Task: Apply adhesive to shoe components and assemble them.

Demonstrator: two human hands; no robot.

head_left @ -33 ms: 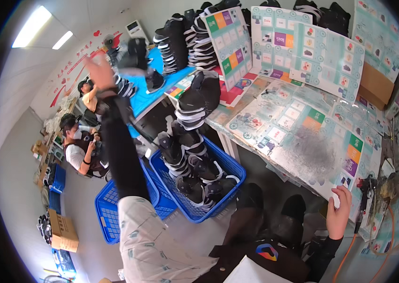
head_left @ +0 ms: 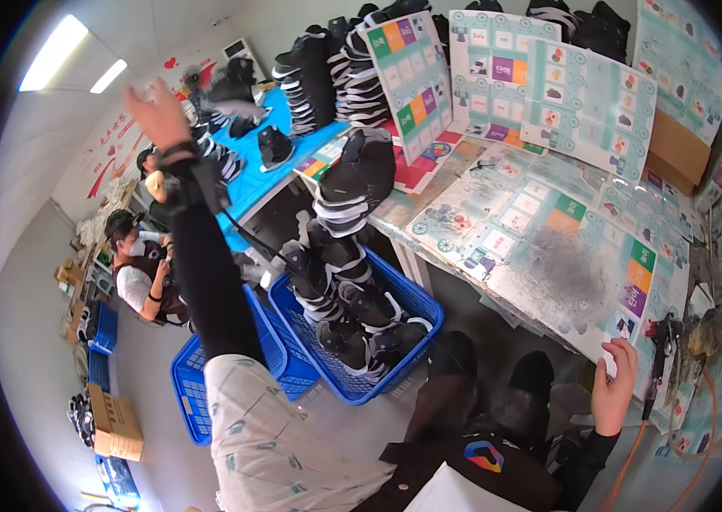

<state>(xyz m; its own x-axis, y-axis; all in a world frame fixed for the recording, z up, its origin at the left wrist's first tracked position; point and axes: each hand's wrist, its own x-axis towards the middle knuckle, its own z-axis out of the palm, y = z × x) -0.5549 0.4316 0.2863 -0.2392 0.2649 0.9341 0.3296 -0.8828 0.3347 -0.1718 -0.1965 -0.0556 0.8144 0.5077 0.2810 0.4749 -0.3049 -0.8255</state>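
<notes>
1. Head view: left hand (head_left: 159, 115) is extended, fingers spread; grip wide, nothing visible in it.
2. Blurred cap (head_left: 239, 96) lies just right of that hand in the view; contact with the blue bench (head_left: 318, 142) cannot be determined.
3. Black sleeve (head_left: 207, 277) conceals part of the scene behind it, including part of the left basket (head_left: 193, 388), whose contents are hard to make out.
4. Right hand (head_left: 614, 388) is at the near edge of the sheet-covered bench (head_left: 405, 205): fingers loosely bent, thumb apart, grip partly wide. Contact with the edge is unclear.
5. Front basket (head_left: 397, 373), blue, contains nested black caps (head_left: 369, 305) with pale brims.
6. Cap stack (head_left: 359, 175) stands at the sheet-covered bench's left corner; its support is hidden.
7. Narrow gap separates the two benches; floor (head_left: 348, 431) shows between front basket and person.
</notes>
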